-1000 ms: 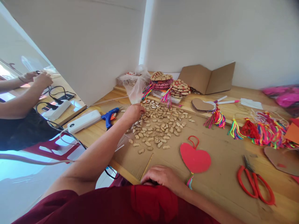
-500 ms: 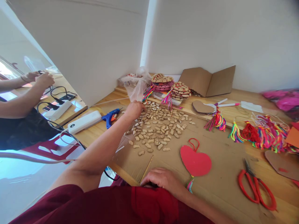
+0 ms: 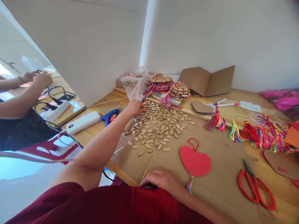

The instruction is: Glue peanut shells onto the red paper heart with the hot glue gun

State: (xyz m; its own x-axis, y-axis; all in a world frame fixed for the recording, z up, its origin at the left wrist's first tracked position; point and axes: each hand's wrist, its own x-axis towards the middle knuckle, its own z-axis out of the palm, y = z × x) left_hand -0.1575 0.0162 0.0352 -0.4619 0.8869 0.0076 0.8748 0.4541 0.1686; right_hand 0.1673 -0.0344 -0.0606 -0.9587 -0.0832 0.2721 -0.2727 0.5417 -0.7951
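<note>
My left hand (image 3: 135, 108) reaches to the far side of the loose peanuts (image 3: 161, 127), close to a translucent plastic bag (image 3: 136, 90). Its fingers are bent and drawn together among the peanuts; whatever is between them is hidden. My right hand (image 3: 160, 178) rests at the near edge of the cardboard sheet (image 3: 217, 161), fingers loosely extended, with no object seen in it. To the right of that hand lies a red heart (image 3: 195, 160) with a red loop at its top and a small tassel below. Peanuts spread over the cardboard between my two hands.
A blue glue gun (image 3: 109, 116) and white power strip (image 3: 83, 122) lie left of my forearm. Red-handled scissors (image 3: 255, 186), bright tassels (image 3: 263, 132) and a cardboard heart (image 3: 202, 106) are to the right. Peanut-covered pieces (image 3: 179, 91) stand behind. Another person's hands (image 3: 42, 78) appear far left.
My left hand has shifted very slightly among the peanuts at the same spot. My right hand stays in place, and the view has moved a little.
</note>
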